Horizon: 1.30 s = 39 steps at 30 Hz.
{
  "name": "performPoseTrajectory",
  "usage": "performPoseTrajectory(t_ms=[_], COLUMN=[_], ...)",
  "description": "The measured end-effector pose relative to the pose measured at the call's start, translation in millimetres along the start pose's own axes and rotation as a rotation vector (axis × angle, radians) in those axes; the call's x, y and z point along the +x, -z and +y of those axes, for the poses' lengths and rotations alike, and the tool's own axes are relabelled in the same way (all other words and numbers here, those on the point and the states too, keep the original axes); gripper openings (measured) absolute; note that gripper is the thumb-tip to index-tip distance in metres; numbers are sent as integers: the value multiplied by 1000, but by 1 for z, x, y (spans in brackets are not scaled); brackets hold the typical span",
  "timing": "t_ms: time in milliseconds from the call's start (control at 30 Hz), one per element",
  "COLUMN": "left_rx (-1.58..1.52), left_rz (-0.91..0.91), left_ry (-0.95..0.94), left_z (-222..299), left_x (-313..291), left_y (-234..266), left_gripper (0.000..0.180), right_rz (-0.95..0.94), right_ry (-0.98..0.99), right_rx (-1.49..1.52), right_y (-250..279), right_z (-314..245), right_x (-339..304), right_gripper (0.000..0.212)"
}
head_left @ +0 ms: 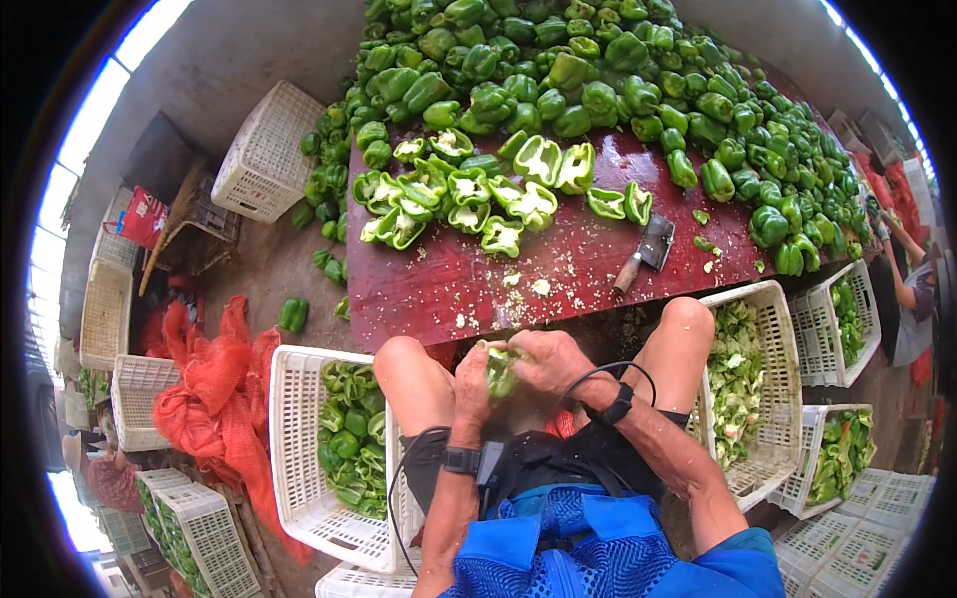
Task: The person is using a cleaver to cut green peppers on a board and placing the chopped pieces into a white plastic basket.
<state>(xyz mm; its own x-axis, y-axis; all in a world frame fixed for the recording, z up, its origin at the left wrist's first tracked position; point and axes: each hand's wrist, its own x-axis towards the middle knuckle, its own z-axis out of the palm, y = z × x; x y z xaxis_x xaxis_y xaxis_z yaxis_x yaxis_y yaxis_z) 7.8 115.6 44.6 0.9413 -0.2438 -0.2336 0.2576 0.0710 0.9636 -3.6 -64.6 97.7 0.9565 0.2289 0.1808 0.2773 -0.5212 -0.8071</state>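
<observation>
Between my knees, just off the table's near edge, my left hand (473, 383) grips a green bell pepper piece (500, 372). My right hand (551, 363) is closed against the same piece from the other side, its fingertips partly hidden. In front of both hands lie several halved peppers (469, 186), cut faces showing pale cores, on the red table (419, 299). A cleaver with a wooden handle (646, 253) rests to the right, near the table edge. Pale seeds and bits are scattered across the surface.
Whole green peppers (598, 95) are heaped over the table's far side. A white crate (289, 439) of cut peppers stands left of my legs; another crate (783, 399) of pale cores stands right. Red netting (214, 384) lies at left. Another person (905, 289) is at far right.
</observation>
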Motion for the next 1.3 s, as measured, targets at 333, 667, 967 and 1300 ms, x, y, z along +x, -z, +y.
performPoseTrajectory(t_ms=[333,667,967,1300], left_rx=[353,-801,-790,-221], left_rz=[-39,-91,-20,58], left_ry=[-53,365,-52,-201], left_z=[-6,17,43,38], left_x=[3,-5,-4,-9], left_y=[-20,4,2,-28], left_gripper=[34,33,36,31], right_rz=[11,279,834,146], right_ry=[34,-93,-321,-221], right_rx=[-264,-1,-780,-194], right_y=[-29,67,183,-7], right_z=[18,-39,-9,-47], right_x=[-10,-24,-79,10], right_gripper=[14,18,24,20])
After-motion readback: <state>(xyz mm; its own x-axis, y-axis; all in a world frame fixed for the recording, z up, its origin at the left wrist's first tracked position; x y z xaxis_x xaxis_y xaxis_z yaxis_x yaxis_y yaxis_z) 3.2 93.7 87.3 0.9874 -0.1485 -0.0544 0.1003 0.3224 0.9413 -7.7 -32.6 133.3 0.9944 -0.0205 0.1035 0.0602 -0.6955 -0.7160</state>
